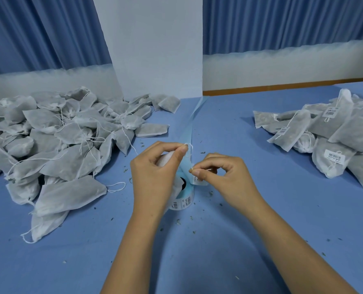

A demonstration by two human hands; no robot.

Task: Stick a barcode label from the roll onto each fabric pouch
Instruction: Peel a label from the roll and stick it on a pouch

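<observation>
**Q:** Where's the label roll?

**Me:** The label roll (182, 203) stands on edge on the blue table (240, 240), mostly hidden under my left hand (153, 177). It is a squat cylinder, with printed barcodes on its outer wrap and a dark core hole.

**Q:** What is that hand doing?

**Me:** My fingers are curled over a pouch (165, 160) just above the roll. It is soft, white, gauzy fabric. My thumb and forefinger pinch its thin white drawstring (188, 145) at the top.

**Q:** And the other hand?

**Me:** My right hand (225, 177) is just right of the roll. Thumb and forefinger are closed in a tight pinch on the upper edge of a small white label (198, 181), which hangs below my fingertips (its print is too small to read). The other fingers are loosely bent.

**Q:** What's the pale ribbon?

**Me:** That's the backing strip (190, 128). It is smooth, glossy light blue and runs from the roll away towards the white pillar (155, 49).

**Q:** Where are the rest of the pouches?

**Me:** To the left of the roll is a heap of unlabelled pouches (59, 134), flat pillowy shapes with a grey filling showing through the mesh and their strings tangled. Well off to the right of the roll is a smaller heap of labelled pouches (329, 128) with barcode stickers on them. Dry green crumbs (178, 221) are scattered on the table around the roll.
</observation>
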